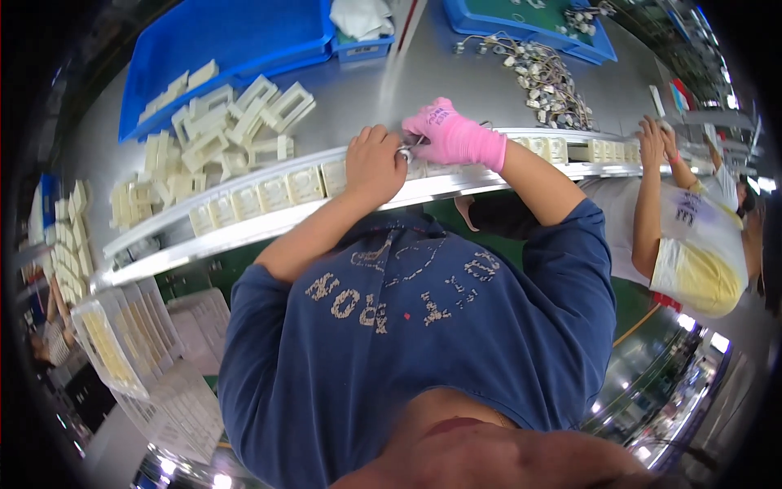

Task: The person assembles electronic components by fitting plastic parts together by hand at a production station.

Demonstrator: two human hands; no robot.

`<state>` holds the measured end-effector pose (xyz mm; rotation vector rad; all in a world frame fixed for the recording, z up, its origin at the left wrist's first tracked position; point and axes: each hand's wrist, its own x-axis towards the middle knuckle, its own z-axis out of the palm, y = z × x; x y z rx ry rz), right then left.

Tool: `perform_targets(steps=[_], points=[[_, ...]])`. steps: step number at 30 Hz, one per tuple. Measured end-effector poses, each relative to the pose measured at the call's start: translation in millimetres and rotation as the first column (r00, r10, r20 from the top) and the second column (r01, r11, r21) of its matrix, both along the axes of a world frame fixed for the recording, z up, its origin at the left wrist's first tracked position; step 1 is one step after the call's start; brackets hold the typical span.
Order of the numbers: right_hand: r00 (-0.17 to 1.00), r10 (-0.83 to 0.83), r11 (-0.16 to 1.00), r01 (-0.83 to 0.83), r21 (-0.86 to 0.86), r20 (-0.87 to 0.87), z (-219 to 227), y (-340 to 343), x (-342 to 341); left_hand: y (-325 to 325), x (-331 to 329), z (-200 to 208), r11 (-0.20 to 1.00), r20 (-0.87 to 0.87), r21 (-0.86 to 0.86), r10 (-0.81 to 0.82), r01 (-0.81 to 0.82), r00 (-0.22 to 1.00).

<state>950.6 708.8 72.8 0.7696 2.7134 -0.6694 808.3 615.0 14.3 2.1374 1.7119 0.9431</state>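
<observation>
While both hands meet over the curved metal rail (244,224), a small metallic part (405,150) is pinched between the bare left hand (373,163) and the pink-gloved right hand (453,137), both grips clamped on it. Square cream plastic frames (281,192) are lined along the rail; more (236,126) are heaped behind it on the grey worktop (423,73).

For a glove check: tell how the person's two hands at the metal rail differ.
The left hand is bare, while the right hand wears a pink knitted glove. The left hand is curled into a loose fist; the right hand stretches flatter, its fingers pointing left. Both meet over a small metal part above the cream square frames lined along the rail.
</observation>
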Motion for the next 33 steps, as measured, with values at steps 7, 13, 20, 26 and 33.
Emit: perform_targets(steps=[7, 13, 20, 26, 33], points=[[0.881, -0.473, 0.860, 0.467, 0.207, -0.023, -32, 103, 49, 1, 3, 6, 1.000, -0.007, 0.024, 0.004, -0.003, 1.000], [0.754, -0.634, 0.765, 0.581, 0.278, 0.171, -70, 178, 64, 4, 3, 2, 1.000, -0.047, 0.021, 0.007, -0.006, 0.999], [0.811, -0.514, 0.846, 0.423, 0.326, 0.281, -117, 195, 60, 2, 7, 7, 0.999, -0.025, 0.025, 0.030, -0.030, 0.999], [0.805, -0.592, 0.768, 0.579, 0.273, -0.042, -77, 188, 97, -1, 3, 8, 0.999, 0.004, -0.028, 0.033, -0.033, 0.999], [-0.202, -0.443, 0.349, 0.859, -0.375, -0.874, 30, 157, 164, 3, -12, 8, 0.987, 0.124, -0.142, -0.063, 0.080, 0.990]])
